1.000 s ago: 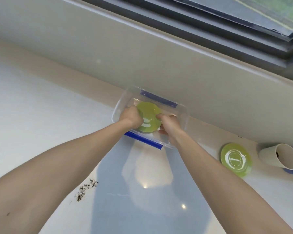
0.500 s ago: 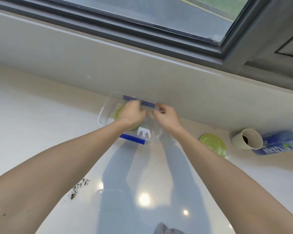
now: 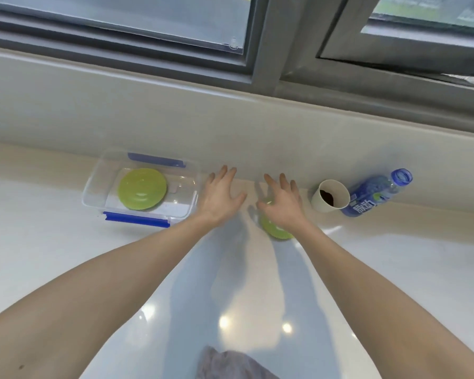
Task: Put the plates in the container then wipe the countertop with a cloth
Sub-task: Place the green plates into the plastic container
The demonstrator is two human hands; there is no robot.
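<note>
Your spread right hand (image 3: 282,206) reaches over a green plate (image 3: 275,231); your left hand (image 3: 220,198) hovers open beside the clear container (image 3: 93,187).

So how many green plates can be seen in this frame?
2. One plate lies inside the clear container on the left. The other plate sits on the countertop, partly covered by the right hand. More stacked beneath either cannot be ruled out.

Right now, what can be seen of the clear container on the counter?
The container is a rectangular box of clear plastic with rounded corners, lidless and upright on the white countertop against the back wall. Blue latch flaps hang at its near and far long sides. One green plate lies flat inside. The left hand hovers just right of it, seemingly not touching.
</note>
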